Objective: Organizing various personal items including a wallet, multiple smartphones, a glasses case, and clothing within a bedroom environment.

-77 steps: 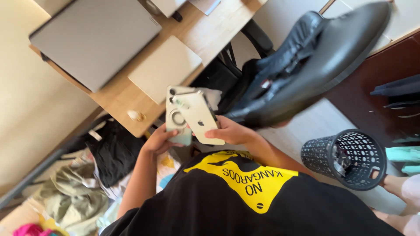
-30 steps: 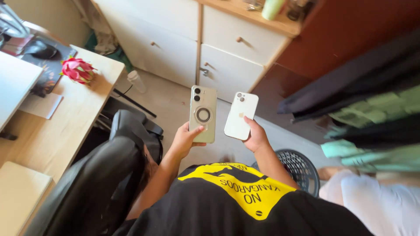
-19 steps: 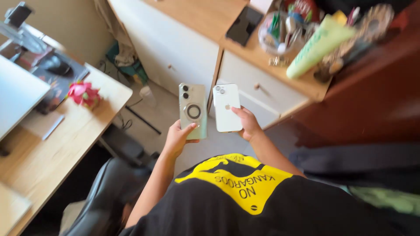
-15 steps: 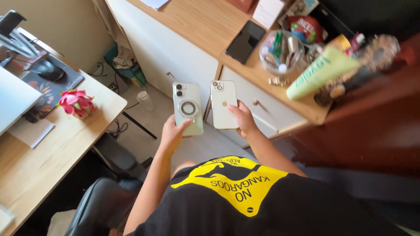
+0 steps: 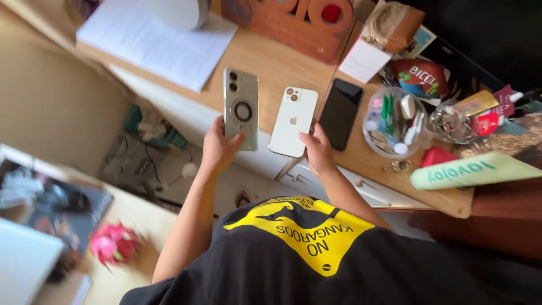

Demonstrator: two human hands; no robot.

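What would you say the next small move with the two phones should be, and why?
Probably lowering both phones onto the bare wood beside the black phone. The left hand holds the pale green phone and the right hand holds the white phone, both over the wooden dresser top, where free space lies between the papers and the black phone.

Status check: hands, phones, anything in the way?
Left hand holds green phone. Right hand holds white phone. Black phone lies on dresser, beside the white one.
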